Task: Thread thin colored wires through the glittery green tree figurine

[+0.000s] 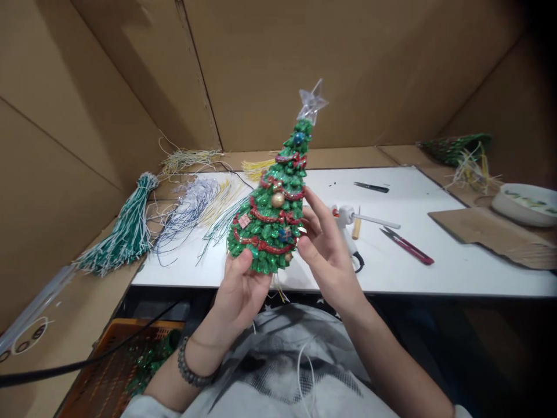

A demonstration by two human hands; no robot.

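Note:
A green glittery Christmas tree figurine (270, 223) with red garlands, small ornaments and a clear star (312, 103) on top is held up in both hands, its top leaning right. My left hand (246, 284) grips the base from below, thumb on the front edge. On the right side of the tree, my right hand (328, 249) has its thumb and fingers around the lower part. Thin wires hang beneath the base, between the hands. Behind my right hand lies a white glue gun (346, 216) with a glue stick, partly hidden.
Red-handled snips (409, 247) and black snips (372, 187) lie on the white table (470, 273). Green-and-white wire bundles (126, 232) and LED strings (191, 200) are at left. Cardboard (491, 235) and a white bowl (524, 204) sit at right. An orange crate (102, 371) stands below left.

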